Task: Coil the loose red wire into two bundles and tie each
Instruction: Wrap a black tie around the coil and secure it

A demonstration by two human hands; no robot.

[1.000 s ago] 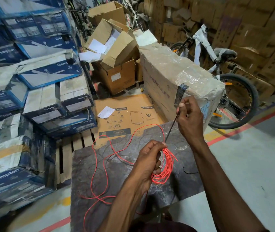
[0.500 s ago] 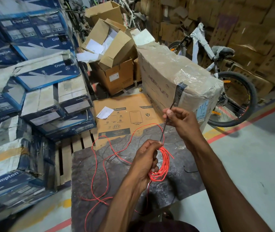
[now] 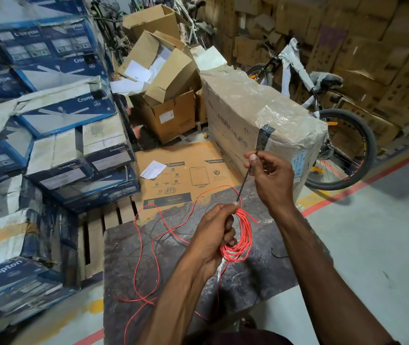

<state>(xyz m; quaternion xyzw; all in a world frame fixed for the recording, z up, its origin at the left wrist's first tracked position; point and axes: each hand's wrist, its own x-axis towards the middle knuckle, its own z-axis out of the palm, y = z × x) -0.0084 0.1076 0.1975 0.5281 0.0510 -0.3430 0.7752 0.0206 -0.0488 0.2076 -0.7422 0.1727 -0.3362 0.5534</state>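
My left hand (image 3: 214,235) grips a coiled bundle of red wire (image 3: 242,239) above a dark stone slab (image 3: 128,257). More loose red wire (image 3: 146,245) trails in loops over the slab's left side and off its near edge. A thin black tie (image 3: 245,176) runs up from the top of the bundle to my right hand (image 3: 270,180), which pinches its upper end between thumb and fingers. A second short black tie (image 3: 276,255) lies on the slab to the right of the bundle.
Stacked blue and white Crompton boxes (image 3: 49,145) fill the left. A flat brown carton (image 3: 186,175) lies beyond the slab on a wooden pallet (image 3: 98,235). A plastic-wrapped box (image 3: 255,113) and a bicycle (image 3: 335,135) stand at the right, open cartons (image 3: 166,78) behind.
My right hand has drawn the black tie's end down and left, closer to the bundle, then steadied. My left hand keeps hold of the coil.
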